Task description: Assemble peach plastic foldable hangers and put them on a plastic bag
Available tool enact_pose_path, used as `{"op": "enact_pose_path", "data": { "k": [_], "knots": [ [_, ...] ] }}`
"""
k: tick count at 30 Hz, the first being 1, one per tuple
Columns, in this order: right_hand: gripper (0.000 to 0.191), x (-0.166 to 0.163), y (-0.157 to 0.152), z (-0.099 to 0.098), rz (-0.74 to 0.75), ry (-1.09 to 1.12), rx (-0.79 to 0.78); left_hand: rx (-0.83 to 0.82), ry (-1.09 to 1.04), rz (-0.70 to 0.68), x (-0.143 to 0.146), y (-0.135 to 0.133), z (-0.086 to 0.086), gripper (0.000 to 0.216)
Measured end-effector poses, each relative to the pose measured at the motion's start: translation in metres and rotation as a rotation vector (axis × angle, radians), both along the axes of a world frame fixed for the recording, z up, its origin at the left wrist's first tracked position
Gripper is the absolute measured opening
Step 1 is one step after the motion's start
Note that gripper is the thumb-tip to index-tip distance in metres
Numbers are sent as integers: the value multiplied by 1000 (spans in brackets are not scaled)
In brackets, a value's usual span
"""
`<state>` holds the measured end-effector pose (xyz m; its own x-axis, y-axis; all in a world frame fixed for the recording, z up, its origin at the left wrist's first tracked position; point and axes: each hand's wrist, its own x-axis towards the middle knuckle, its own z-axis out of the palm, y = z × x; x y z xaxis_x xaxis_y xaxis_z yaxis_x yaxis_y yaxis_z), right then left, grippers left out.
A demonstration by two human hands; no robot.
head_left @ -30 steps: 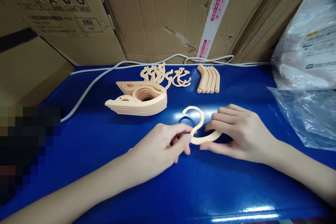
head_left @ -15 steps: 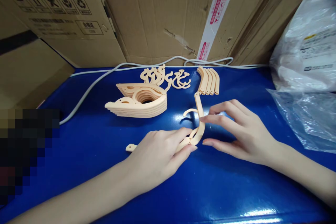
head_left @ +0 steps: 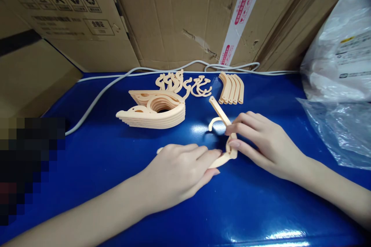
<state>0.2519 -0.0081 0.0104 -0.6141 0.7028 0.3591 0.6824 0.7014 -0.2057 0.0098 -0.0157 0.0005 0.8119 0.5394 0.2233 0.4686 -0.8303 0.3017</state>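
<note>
Between my hands is a cream plastic folding hanger, its two arms joined at a bend with a curved hook beside the upper arm. My left hand is closed around the lower arm, covering most of it; one tip shows past the knuckles. With thumb and fingers my right hand pinches the upper arm just above the joint. Behind my left hand lies a stack of folded hanger pieces. Loose hooks are grouped behind that stack, and several curved hanger arms lie side by side to their right.
All this is on a blue tabletop. A white cable runs along its back edge, before cardboard boxes. Clear plastic packaging covers the right side. A pixelated patch hides the left edge.
My right hand has closed from a loose touch into a pinch on the upper arm. That arm now leans to the left, and the joint has shifted right. My left hand keeps its hold.
</note>
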Motion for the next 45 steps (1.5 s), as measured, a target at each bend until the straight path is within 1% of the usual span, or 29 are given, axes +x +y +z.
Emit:
{"op": "enact_pose_path", "data": {
  "k": [2,5,8,15,18,20,23,29,35,39,43,45],
  "knots": [
    [16,3,4,-1,-47,28,-57,75,13,-22,0,0,0,24],
    [4,9,11,-3,-73,55,-109,122,14,-28,0,0,1,24],
    [9,14,15,-4,-61,39,-111,134,19,-20,-1,2,1,24],
    [10,15,17,-5,-52,-17,-80,157,25,31,-2,7,3,23],
    [12,15,18,-6,-48,-6,-82,133,47,57,-2,8,4,27],
    [13,16,18,-7,-40,8,-86,107,52,59,-1,9,5,32],
    [13,17,19,-9,-35,19,-87,93,54,59,-1,9,5,34],
    [12,17,21,-11,-60,11,-99,71,62,68,-1,9,3,27],
    [11,18,23,-13,-83,-15,-70,70,12,100,-2,10,1,17],
    [11,18,24,-15,-84,-23,-57,59,-9,122,-2,9,1,18],
    [12,15,20,-10,-81,-16,-3,41,-16,141,-1,8,0,18],
    [12,12,15,-7,-50,-17,32,31,-24,153,-1,8,0,18]
  ]
}}
